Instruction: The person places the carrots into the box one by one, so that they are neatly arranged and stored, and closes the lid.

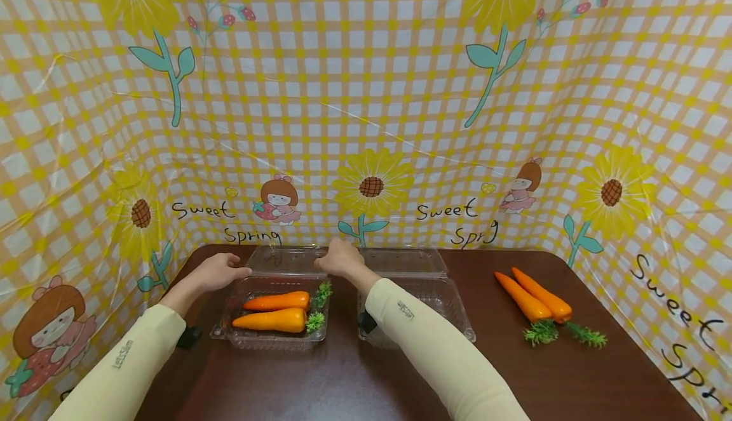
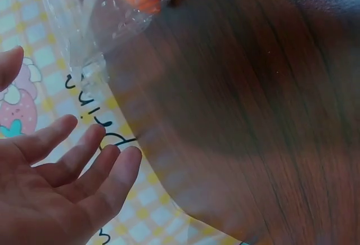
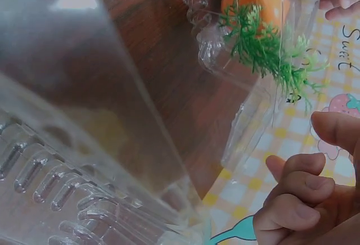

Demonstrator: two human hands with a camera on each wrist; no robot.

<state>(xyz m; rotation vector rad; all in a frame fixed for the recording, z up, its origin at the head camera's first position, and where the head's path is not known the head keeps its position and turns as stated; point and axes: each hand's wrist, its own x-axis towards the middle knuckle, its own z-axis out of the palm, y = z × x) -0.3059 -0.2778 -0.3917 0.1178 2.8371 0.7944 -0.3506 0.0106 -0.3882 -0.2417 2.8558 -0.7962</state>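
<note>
On the left of the table stands a clear plastic clamshell box, its lid tipped back. Two orange toy carrots with green tops lie side by side in it. At that box's back left corner is my left hand, fingers extended and palm bare in the left wrist view. My right hand is over the gap between the two boxes, close to the left lid's right edge. In the right wrist view its fingers bend loosely, thumb apart, with nothing between them.
A second clear clamshell box, lid raised, sits partly behind my right forearm. Two more carrots lie on the dark wooden table at the right. A checked sunflower cloth walls the back and sides.
</note>
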